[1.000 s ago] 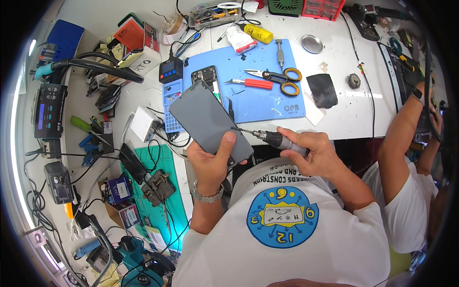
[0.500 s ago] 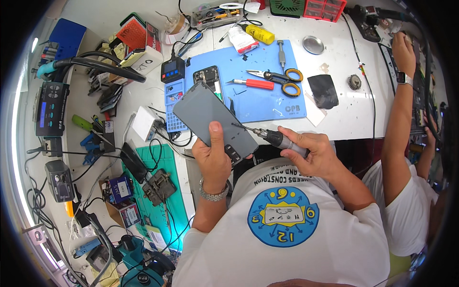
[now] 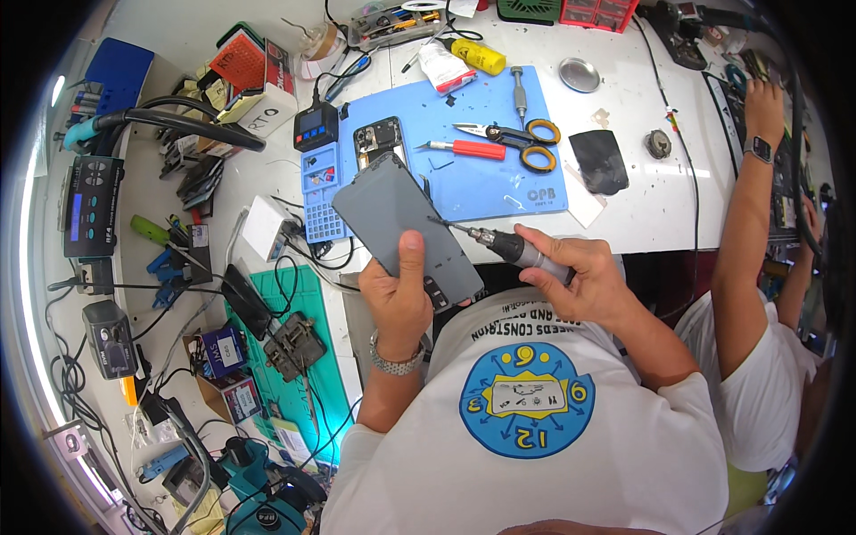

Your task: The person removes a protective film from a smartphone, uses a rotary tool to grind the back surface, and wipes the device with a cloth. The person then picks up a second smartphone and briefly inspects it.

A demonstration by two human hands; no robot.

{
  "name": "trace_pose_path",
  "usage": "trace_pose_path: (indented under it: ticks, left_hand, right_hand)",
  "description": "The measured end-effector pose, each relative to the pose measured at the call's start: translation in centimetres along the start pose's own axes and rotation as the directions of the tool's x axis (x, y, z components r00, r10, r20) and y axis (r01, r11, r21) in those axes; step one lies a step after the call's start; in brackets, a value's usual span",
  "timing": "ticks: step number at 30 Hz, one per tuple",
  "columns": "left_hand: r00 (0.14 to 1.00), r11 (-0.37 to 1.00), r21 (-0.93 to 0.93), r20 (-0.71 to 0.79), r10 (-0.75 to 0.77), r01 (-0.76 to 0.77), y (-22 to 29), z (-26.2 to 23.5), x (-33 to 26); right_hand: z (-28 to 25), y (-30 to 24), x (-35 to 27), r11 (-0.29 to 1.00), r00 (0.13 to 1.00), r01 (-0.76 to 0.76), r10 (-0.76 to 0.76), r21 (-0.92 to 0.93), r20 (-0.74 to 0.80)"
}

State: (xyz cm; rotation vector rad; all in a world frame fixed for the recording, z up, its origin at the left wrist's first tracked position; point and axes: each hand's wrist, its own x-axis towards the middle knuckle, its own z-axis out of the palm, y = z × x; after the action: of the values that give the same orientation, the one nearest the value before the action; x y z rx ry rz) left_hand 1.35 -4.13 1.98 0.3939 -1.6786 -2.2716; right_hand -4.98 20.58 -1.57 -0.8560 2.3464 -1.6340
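Observation:
My left hand [image 3: 399, 294] grips a flat grey phone panel [image 3: 392, 209] by its lower end, thumb across its face. The panel is tilted above the mat, with a dark cutout strip near my fingers. My right hand [image 3: 580, 278] is closed around a pen-like rotary tool [image 3: 511, 248] with a black collar and grey body. Its thin tip lies over the panel's right edge; whether it touches is too small to tell. Behind the panel, an opened phone [image 3: 378, 141] lies on the blue mat [image 3: 499, 192], partly covered.
On the mat lie a red-handled craft knife [image 3: 480, 149], scissors [image 3: 537, 147] and a grey screwdriver [image 3: 519, 94]. A black sheet [image 3: 599, 162] and round metal dish [image 3: 580, 75] sit to the right. A co-worker's arm [image 3: 747, 205] reaches along the far right. Cables and tools crowd the left.
The panel has shifted slightly right and down over the mat. My right hand and the rotary tool have moved slightly, the tip now higher along the panel's edge. The co-worker's hand has shifted.

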Motion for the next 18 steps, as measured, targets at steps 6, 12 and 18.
trace_pose_path:
  ticks: [6, 12, 18]
  left_hand:
    - [1.0, 0.999, 0.041, 0.002, 0.023, -0.023, -1.3, -1.1, -0.2]
    - [0.999, 0.998, -0.062, 0.047, -0.027, 0.03, -0.6, -0.5, 0.2]
    - [0.995, 0.995, 0.014, -0.016, 0.099, -0.099, -1.6, -0.9, 0.5]
  right_hand:
    - [-0.1, -0.4, 0.0, 0.999, 0.999, -0.034, 0.034, 0.009, 0.015]
    - [-0.3, -0.6, 0.2, 0.999, 0.999, -0.031, 0.032, -0.016, 0.042]
    - [-0.3, -1.0, 0.3, 0.999, 0.996, -0.013, 0.017, -0.046, 0.085]
